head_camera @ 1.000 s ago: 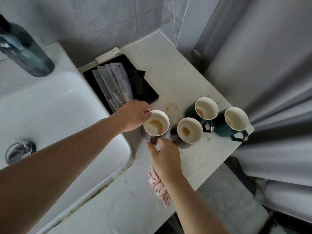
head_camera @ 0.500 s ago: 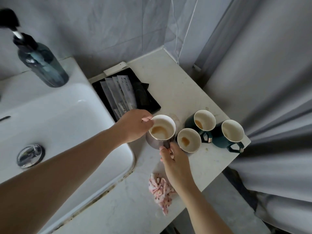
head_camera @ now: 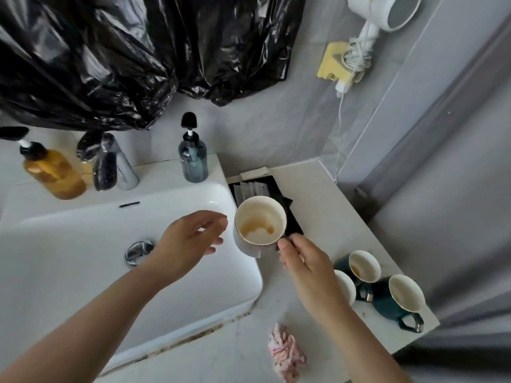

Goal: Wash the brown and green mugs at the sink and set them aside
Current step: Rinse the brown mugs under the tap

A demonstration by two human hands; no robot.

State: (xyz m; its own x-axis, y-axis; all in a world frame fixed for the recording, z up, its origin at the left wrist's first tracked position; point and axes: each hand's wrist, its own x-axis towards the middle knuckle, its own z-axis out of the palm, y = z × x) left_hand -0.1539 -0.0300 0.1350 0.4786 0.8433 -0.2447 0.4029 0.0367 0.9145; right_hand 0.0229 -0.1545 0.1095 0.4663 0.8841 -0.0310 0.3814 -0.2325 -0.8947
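Note:
My right hand point(head_camera: 304, 261) grips the handle of a brown mug point(head_camera: 260, 223) with a white, coffee-stained inside, holding it in the air at the right rim of the white sink point(head_camera: 83, 261). Beside the mug, over the basin, my left hand point(head_camera: 190, 241) hovers with loose fingers, apart from it. A second brown mug point(head_camera: 345, 286) stands on the counter, half hidden behind my right wrist. Two green mugs point(head_camera: 365, 265) point(head_camera: 401, 299) stand to its right near the counter's corner.
A chrome tap point(head_camera: 116, 161) and two pump bottles point(head_camera: 52, 172) point(head_camera: 193, 158) stand behind the basin. A black tray with sachets point(head_camera: 257, 186) lies on the counter point(head_camera: 326, 194). A pink patterned cloth point(head_camera: 286, 352) lies near the front edge. Black plastic sheeting point(head_camera: 138, 51) hangs above.
My right hand lifted the brown mug off the counter and carried it left toward the sink. My left hand let go of its rim. The view tilted up.

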